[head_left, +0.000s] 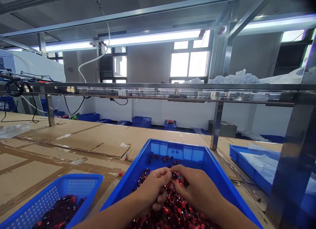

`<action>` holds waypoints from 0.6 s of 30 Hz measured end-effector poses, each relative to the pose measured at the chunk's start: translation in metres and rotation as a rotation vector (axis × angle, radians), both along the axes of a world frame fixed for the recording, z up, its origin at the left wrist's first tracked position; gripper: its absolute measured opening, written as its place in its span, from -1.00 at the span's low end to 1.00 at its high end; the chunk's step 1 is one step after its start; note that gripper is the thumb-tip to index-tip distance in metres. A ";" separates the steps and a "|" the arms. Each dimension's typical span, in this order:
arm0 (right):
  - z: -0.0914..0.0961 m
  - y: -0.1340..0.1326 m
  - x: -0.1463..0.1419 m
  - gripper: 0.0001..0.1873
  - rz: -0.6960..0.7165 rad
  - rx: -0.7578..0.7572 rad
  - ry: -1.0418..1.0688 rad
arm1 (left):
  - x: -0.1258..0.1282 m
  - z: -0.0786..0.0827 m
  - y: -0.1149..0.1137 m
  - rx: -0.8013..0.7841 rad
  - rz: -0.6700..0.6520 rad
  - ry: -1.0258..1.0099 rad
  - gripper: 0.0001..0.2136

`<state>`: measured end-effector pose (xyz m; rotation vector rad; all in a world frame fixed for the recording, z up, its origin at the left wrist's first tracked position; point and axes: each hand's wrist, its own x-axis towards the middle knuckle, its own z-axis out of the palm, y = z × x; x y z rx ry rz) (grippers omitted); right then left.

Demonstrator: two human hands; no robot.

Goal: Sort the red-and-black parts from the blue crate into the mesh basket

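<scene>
Both of my hands meet above a large blue bin [217, 166] that holds a heap of small shiny red and black pieces [172, 206]. The thumb and fingers of my left hand [155, 186] are pinched together. Opposite it, my right hand [195, 186] also pinches, its fingertips close to those of the left. Whatever lies between the fingertips is too small and covered to make out. To the left stands a blue perforated basket [95, 183] with more dark red pieces [61, 209] in it.
Cardboard sheets [98, 140] cover the table. At right are a blue tray [237, 153] with white plastic bags [259, 163] and a wide metal post [286, 156]. A thinner post [216, 127] stands behind the bin. A metal rail [148, 90] crosses ahead.
</scene>
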<state>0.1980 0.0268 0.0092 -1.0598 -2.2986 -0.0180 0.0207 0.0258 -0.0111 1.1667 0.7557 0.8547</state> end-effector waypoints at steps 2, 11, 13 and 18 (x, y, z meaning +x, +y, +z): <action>0.004 0.000 0.001 -0.75 0.014 -0.083 0.110 | -0.001 0.000 0.001 -0.051 -0.032 -0.083 -0.73; 0.006 -0.002 0.001 -0.75 0.110 -0.061 0.226 | -0.004 0.005 0.004 -0.239 -0.095 -0.123 -0.66; 0.006 -0.004 0.000 -0.74 0.125 -0.055 0.227 | -0.005 0.005 0.006 -0.322 -0.056 -0.087 -0.57; 0.001 0.001 -0.002 -0.92 0.140 -0.316 0.495 | -0.006 0.004 0.012 -0.382 0.077 -0.061 -0.43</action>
